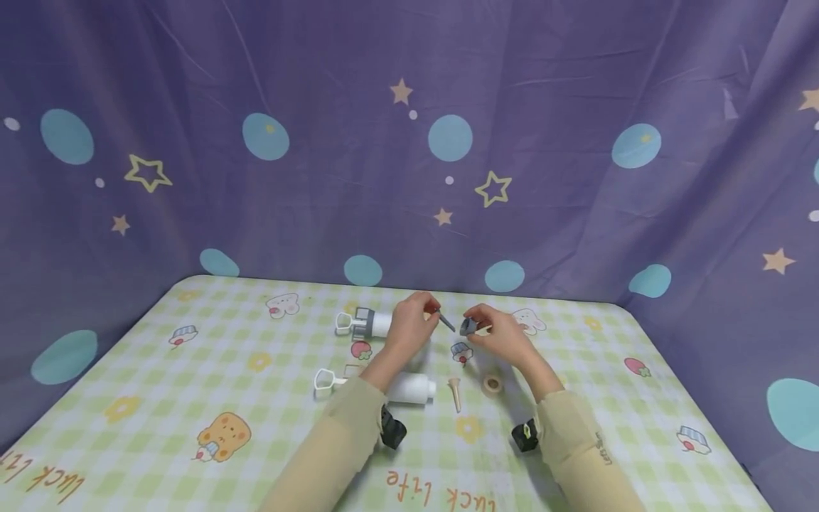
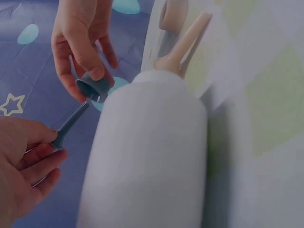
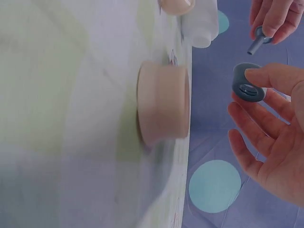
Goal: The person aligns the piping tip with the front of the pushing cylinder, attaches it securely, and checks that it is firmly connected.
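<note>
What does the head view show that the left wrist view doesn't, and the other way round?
Only head: two white looped handles and both sleeves.
Only left wrist: a clear look at the flared end of the gray stem.
Both: the left hand holding that stem, the right hand holding a gray cup, a beige nozzle, a beige ring and a white bottle.

The slim grey nozzle [image 1: 448, 323] has its flared end pinched in the left grip [image 1: 411, 321], stem slanting down toward the right grip [image 1: 500, 332], which holds the short, hollow grey cap [image 1: 469, 326], just beside the nozzle's tip but apart.
</note>
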{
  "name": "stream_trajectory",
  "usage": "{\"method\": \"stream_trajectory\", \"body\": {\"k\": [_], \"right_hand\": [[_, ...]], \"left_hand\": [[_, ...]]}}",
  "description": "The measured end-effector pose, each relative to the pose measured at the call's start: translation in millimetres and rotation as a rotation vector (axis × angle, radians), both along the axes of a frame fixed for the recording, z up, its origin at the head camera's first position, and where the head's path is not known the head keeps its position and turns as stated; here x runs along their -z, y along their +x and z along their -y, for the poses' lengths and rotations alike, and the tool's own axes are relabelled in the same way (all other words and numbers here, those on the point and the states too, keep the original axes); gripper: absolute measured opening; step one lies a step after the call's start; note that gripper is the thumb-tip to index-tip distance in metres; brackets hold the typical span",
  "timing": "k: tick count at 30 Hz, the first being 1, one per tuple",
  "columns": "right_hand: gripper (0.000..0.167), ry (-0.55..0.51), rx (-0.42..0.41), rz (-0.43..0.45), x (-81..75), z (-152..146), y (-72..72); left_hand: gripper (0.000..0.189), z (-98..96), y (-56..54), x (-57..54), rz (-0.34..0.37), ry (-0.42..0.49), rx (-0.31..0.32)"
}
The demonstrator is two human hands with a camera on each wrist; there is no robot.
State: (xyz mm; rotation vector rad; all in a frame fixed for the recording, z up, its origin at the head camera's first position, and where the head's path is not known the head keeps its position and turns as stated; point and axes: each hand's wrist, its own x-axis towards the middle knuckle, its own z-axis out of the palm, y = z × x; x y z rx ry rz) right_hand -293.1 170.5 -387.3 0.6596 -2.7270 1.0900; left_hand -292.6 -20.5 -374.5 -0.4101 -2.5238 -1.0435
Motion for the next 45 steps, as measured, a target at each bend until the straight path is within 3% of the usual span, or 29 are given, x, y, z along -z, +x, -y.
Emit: {"method": "stream_trajectory", "body": {"k": [8,14,24,33,45], "right_hand": [[0.035,-0.067,0.003,-0.012,-4.4,6.7,3.4],[0.046,-0.110,0.027,0.003,-4.3,10.9,5.8],[0.038,-0.086,0.060,-0.023,-4.8,13.5,10.9],[0.036,-0.136,0.052,-0.027,-3.2,17.0,15.7],[0.036,-0.148,0.050,-0.033,1.9,17.6,13.0]], "left_hand": [[0.010,0.4,2.1,2.0,-0.096,0.116,-0.040],[0.009,1.5,4.0,4.9,-0.133,0.187,-0.039],[0.008,1.6,8.9,9.5,-0.170,0.250,-0.026],[0.008,0.4,13.9,11.5,-0.202,0.310,-0.008],[0.008,-4.8,14.4,18.1,-0.213,0.322,-0.008]]}}
